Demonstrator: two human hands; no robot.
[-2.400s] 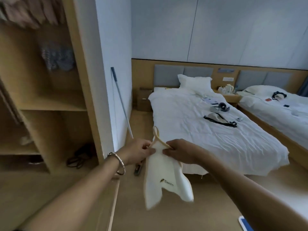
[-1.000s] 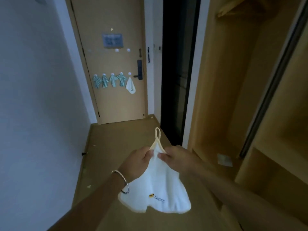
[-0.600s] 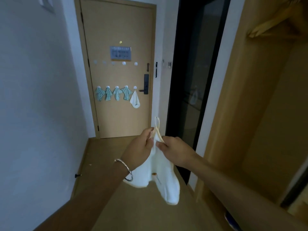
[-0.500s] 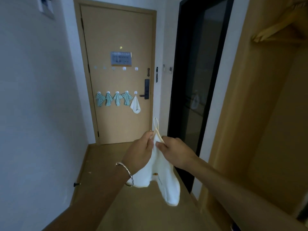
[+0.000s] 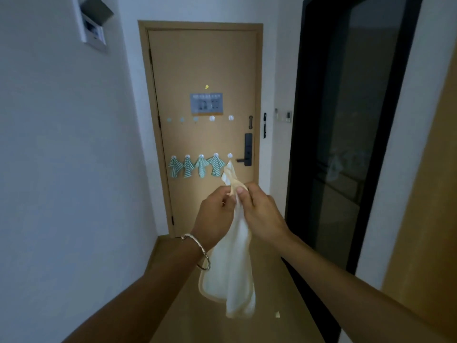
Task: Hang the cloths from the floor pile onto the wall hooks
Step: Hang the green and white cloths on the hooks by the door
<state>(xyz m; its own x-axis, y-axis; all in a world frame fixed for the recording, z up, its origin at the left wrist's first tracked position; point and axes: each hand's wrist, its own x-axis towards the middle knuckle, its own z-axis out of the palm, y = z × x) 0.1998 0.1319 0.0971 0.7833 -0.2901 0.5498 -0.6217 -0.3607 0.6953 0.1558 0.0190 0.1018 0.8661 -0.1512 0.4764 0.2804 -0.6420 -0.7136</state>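
Observation:
A white cloth (image 5: 233, 266) with a cream border hangs from both my hands in front of me. My left hand (image 5: 215, 215) and my right hand (image 5: 257, 211) pinch its top corner, where a cream loop (image 5: 235, 181) sticks up. Ahead stands a tan door (image 5: 205, 70) with two rows of round hooks. The upper row of hooks (image 5: 212, 118) is bare. On the lower row hang several green striped cloths (image 5: 188, 167) and a white cloth (image 5: 228, 170), partly hidden behind the loop I hold.
A white wall (image 5: 61, 169) runs along the left with a small panel (image 5: 95, 33) high up. A dark glass door (image 5: 346, 144) stands at the right, then a wooden wardrobe side (image 5: 432, 194). The door has a black handle lock (image 5: 248, 149). A small scrap (image 5: 277, 314) lies on the wooden floor.
I turned from the beds to the corridor and came closer to the door. Both hands stayed on the cloth's top corner and rose slightly; the cloth now hangs narrower.

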